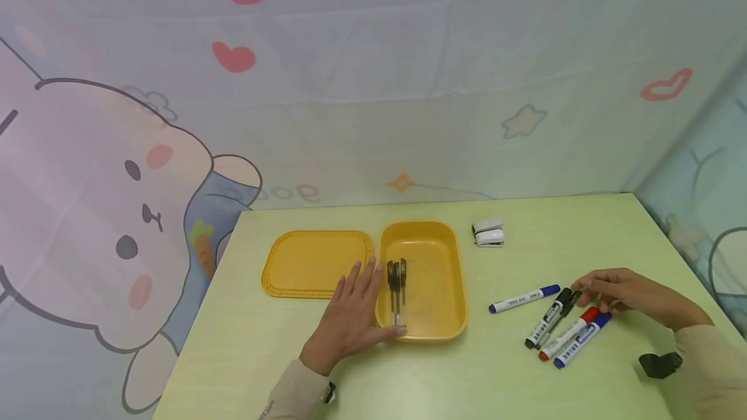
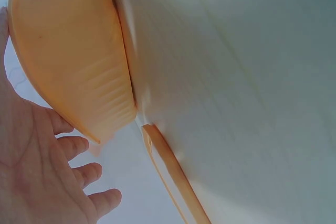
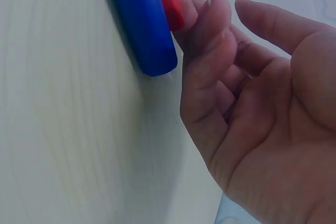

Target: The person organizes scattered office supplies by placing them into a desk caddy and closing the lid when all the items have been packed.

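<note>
My left hand [image 1: 350, 323] rests at the near left of a yellow box [image 1: 434, 336], fingers spread along its side and thumb over the front rim. In the left wrist view, its fingertips [image 2: 79, 145] lie by the rim. Inside the box are three black-capped clear pens [image 1: 397, 287]. My right hand [image 1: 630, 293] reaches over the cap ends of the markers, fingers bent. A dark-capped pen [image 1: 572, 303] lies by its fingertips, between a black marker [image 1: 548, 317] and a red marker [image 1: 569, 334]. In the right wrist view, a gap shows between thumb and fingers; a blue marker [image 3: 144, 27] lies beside them.
A flat yellow lid [image 1: 318, 264] lies left of the box. Two small white and grey staplers [image 1: 489, 232] sit right of the box, toward the back. Another blue-capped marker [image 1: 524, 299] lies between the box and the marker group. A printed curtain [image 1: 373, 83] hangs behind the table.
</note>
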A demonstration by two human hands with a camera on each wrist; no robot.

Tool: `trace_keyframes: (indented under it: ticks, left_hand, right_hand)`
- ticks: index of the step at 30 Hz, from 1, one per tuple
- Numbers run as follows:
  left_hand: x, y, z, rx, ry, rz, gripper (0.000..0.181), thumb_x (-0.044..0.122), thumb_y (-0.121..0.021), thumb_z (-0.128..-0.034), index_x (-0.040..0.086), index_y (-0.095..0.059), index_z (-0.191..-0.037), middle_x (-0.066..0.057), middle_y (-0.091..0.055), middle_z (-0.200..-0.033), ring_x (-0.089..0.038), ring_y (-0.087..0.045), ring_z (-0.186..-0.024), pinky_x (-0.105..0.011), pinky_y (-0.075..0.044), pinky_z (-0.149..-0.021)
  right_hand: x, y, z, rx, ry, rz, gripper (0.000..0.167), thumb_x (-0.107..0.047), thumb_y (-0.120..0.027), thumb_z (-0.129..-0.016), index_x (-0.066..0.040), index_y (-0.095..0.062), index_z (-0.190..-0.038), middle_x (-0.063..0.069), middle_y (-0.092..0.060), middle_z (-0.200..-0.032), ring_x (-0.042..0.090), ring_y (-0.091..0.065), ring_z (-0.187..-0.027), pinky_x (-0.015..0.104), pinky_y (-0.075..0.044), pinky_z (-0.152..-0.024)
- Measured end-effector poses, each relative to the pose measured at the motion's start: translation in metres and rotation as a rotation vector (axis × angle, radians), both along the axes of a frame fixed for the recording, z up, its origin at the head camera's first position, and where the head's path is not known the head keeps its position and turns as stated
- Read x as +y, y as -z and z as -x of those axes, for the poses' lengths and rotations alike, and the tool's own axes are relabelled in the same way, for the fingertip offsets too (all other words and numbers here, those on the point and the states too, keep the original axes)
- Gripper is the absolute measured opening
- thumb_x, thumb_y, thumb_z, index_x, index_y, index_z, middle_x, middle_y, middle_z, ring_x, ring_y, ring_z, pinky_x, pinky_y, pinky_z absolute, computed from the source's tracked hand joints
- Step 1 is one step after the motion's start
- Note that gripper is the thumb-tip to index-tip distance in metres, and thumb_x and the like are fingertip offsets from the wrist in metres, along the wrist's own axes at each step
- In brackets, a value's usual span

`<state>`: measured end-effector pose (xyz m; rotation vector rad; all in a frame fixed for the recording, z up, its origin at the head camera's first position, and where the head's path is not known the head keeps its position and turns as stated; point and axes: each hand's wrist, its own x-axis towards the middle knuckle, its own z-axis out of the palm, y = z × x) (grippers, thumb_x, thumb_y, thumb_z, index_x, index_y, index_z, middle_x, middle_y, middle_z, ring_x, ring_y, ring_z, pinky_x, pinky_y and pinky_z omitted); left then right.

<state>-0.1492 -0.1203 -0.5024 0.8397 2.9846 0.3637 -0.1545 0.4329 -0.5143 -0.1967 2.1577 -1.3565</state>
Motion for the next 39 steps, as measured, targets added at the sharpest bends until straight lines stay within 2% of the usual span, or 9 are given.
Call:
trace_keyframes:
  ticks: [14,22,29,34,39]
  left_hand:
    - [-0.001,0.001,0.000,0.008,0.004,0.008,0.116,0.087,-0.043,-0.0848,0.010,-0.011,-0.165,-0.008,-0.006,-0.172,-0.037,-0.010,-0.157,-0.061,-0.019,-0.121]
    - [-0.001,0.002,0.001,0.014,0.005,0.008,0.116,0.088,-0.043,-0.0845,0.010,-0.011,-0.165,-0.008,-0.006,-0.172,-0.036,-0.009,-0.157,-0.061,-0.019,-0.122]
    - [-0.001,0.002,0.001,0.017,0.005,0.012,0.116,0.087,-0.043,-0.0848,0.010,-0.011,-0.165,-0.008,-0.006,-0.172,-0.037,-0.010,-0.157,-0.061,-0.019,-0.122]
    - [-0.001,0.001,0.000,0.001,0.003,0.014,0.115,0.087,-0.043,-0.0850,0.013,-0.006,-0.165,-0.008,-0.004,-0.172,-0.034,-0.005,-0.158,-0.060,-0.017,-0.122]
    - [-0.001,-0.001,-0.001,0.002,0.004,0.002,0.115,0.086,-0.045,-0.0849,0.011,-0.010,-0.165,-0.009,-0.006,-0.172,-0.035,-0.006,-0.157,-0.061,-0.017,-0.122]
  right_hand:
    - [0.008,0.005,0.003,0.003,0.006,-0.028,0.048,-0.028,-0.042,-0.111,0.010,-0.052,-0.139,0.011,-0.071,-0.108,0.015,-0.060,-0.076,0.025,-0.048,-0.062]
    - [0.015,0.006,0.001,0.023,0.002,-0.039,0.044,-0.022,-0.045,-0.110,0.014,-0.051,-0.136,0.005,-0.069,-0.100,0.010,-0.058,-0.071,0.024,-0.048,-0.058]
    - [0.014,0.002,0.002,0.025,-0.013,-0.029,0.043,-0.021,-0.046,-0.110,0.013,-0.052,-0.136,0.010,-0.070,-0.103,0.012,-0.060,-0.072,0.026,-0.049,-0.060]
    - [0.010,0.001,0.003,0.015,-0.023,-0.026,0.043,-0.022,-0.048,-0.109,0.011,-0.054,-0.136,0.009,-0.070,-0.101,0.013,-0.060,-0.072,0.026,-0.049,-0.060]
    - [0.011,0.005,0.005,0.011,-0.009,-0.033,0.044,-0.022,-0.050,-0.108,0.013,-0.054,-0.134,0.009,-0.070,-0.098,0.011,-0.061,-0.071,0.026,-0.052,-0.060]
